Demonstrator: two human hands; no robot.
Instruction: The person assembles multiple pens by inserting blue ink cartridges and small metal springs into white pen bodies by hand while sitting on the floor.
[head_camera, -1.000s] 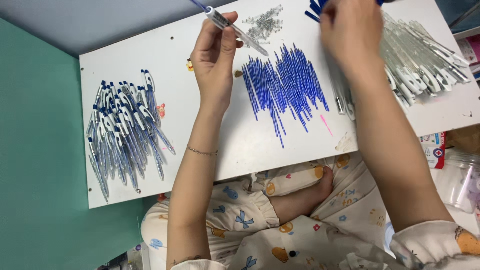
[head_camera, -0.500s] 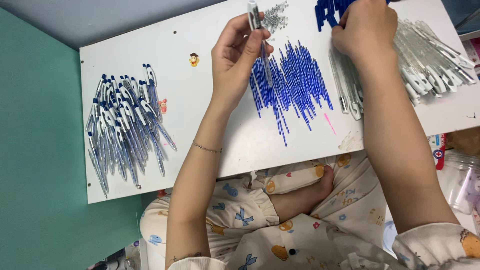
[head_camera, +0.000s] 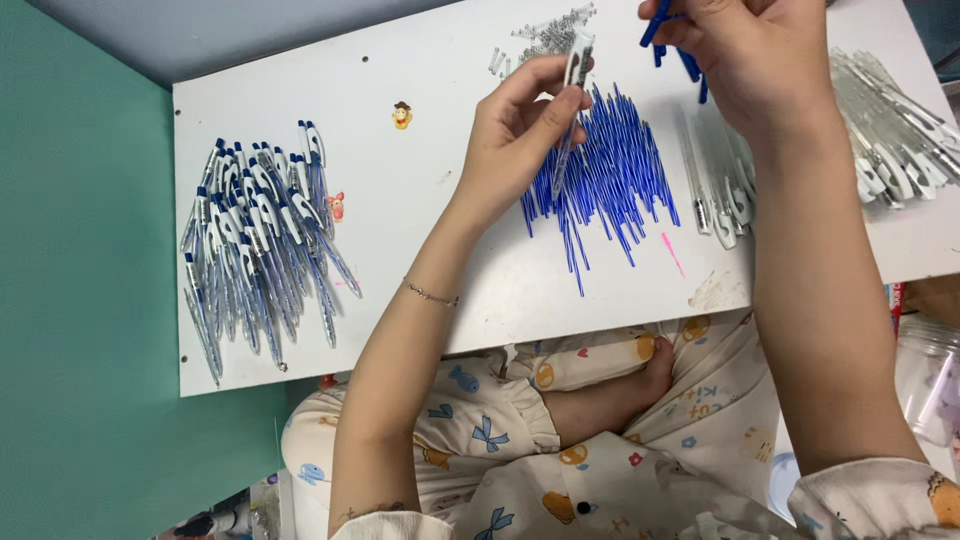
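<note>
head view: only camera, looks down on white worktop (head_camera: 440, 270)
left hand (head_camera: 515, 140): pinching a clear pen barrel (head_camera: 575, 70), held upright above the refills
right hand (head_camera: 745, 55): closed over small blue parts (head_camera: 690, 65) at the top edge
done: pile of assembled pens (head_camera: 255, 250) at left
left: loose blue refills (head_camera: 605, 175) mid-worktop, empty barrels (head_camera: 890, 130) at right; looks roughly midway
</note>
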